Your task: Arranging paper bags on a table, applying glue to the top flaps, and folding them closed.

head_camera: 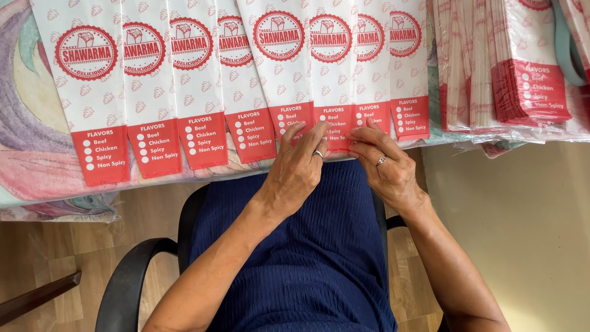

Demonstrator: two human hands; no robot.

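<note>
— What can't you make out here?

— The tops of the paper sleeves (203, 86) run off the upper edge, and each overlaps its neighbour, so only strips of most show. The stacks at the right are cut off too, and the worktop (37, 166) shows only as a swirled pastel cover along its near edge.

— How many sleeves in the row?

— I count eight, fanned side by side. To the right lie bundled stacks (491, 67) in clear wrap; I cannot tell how many sleeves each holds.

— Describe the printing.

— White paper with faint pale marks, a round red seal near the top, a red band at the bottom with white dots beside white lettering.

— And the hands?

— Both meet at the lower edge of the sixth sleeve (335, 117). The left hand (295, 169) has its fingers (310, 138) extended, tips pressing the red band. The right hand (387, 169) pinches the same band's edge with curled fingers. Each wears a ring.

— Anything below?

— A dark blue garment (307, 258), a black chair arm (132, 276), and wooden floor (74, 246).
</note>
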